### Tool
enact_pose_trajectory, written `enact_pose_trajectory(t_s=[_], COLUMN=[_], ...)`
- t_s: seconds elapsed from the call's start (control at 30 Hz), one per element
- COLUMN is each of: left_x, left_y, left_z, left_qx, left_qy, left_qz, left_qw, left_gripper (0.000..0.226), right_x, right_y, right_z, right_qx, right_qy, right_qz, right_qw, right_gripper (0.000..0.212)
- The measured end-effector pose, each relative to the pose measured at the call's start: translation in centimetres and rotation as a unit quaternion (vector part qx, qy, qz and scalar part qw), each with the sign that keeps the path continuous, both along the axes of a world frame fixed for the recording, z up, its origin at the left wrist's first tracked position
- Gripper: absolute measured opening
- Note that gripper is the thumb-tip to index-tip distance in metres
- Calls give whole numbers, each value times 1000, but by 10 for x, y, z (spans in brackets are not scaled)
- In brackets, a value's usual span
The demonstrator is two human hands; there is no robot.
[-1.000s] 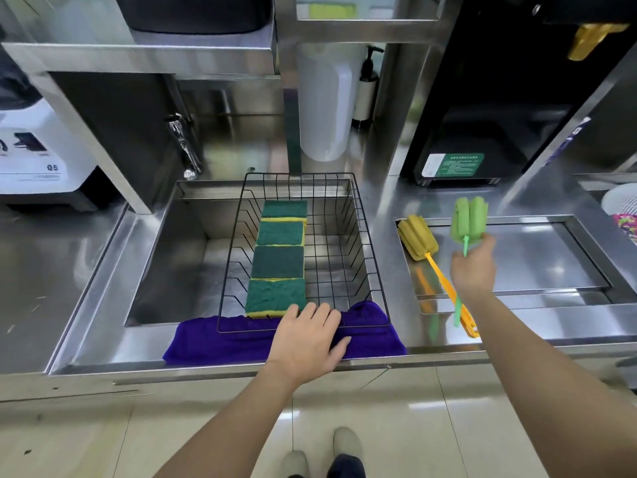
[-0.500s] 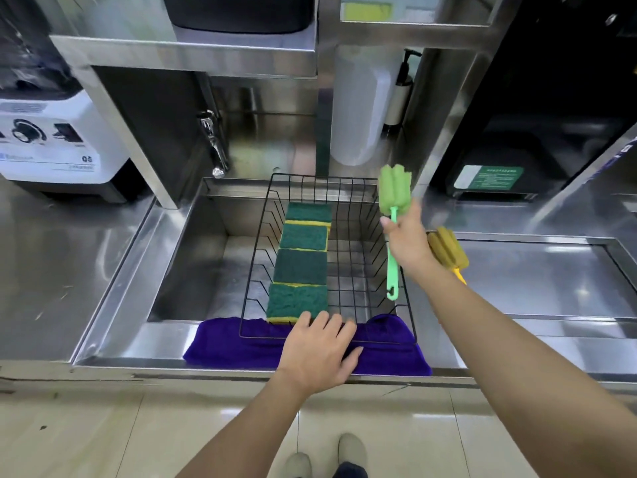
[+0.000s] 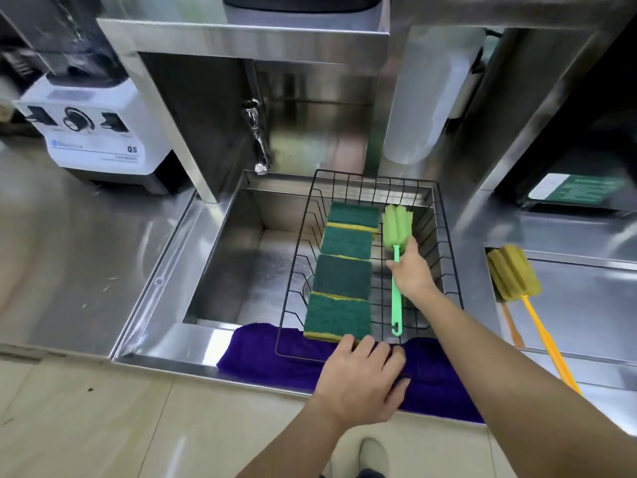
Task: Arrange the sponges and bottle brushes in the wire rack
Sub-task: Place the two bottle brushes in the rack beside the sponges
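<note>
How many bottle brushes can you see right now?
2. The green bottle brush is in the wire rack, held by the right hand beside the sponges. The yellow bottle brush lies in the steel tray at right. None appear hidden.

Table [image 3: 86,257]: brushed steel, dull sheen. Wire rack [image 3: 375,182]: thin black-coated metal. Sponges [image 3: 341,277]: rough matt green scouring face, yellow foam beneath. Green bottle brush [image 3: 397,232]: spongy head, glossy plastic handle. Cloth [image 3: 262,357] under rack: soft purple pile.
</note>
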State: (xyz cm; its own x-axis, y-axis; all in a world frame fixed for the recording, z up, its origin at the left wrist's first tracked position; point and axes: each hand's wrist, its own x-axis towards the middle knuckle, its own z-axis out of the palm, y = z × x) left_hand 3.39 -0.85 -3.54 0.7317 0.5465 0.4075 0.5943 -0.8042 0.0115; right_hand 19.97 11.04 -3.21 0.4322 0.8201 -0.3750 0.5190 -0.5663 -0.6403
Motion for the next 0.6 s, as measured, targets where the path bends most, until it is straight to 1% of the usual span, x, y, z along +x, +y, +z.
enact_pose_trajectory(t_s=[0.1, 0.23, 0.43, 0.53, 0.6], left_x=[0, 0, -1, -1, -1], left_y=[0, 1, 1, 1, 2], left_z=[0, 0, -1, -1, 0], left_qx=[4, -6, -7, -7, -4], left_qy=[-1, -2, 3, -1, 0], left_qz=[5, 4, 4, 2, 1], left_qw=[1000, 1000, 1000, 1000, 1000], left_gripper=[35, 35, 34, 33, 33], right_x=[-2, -7, -12, -8, -6], right_y=[8, 11, 13, 11, 8], right_z=[-9, -18, -12, -4, 4], right_qx=[-21, -36, -55, -59, -36], right_qy=[16, 5, -54, -34, -29], right_qz=[28, 45, 82, 75, 60], right_qw=[999, 998, 994, 995, 997], right_gripper=[62, 61, 63, 62, 56])
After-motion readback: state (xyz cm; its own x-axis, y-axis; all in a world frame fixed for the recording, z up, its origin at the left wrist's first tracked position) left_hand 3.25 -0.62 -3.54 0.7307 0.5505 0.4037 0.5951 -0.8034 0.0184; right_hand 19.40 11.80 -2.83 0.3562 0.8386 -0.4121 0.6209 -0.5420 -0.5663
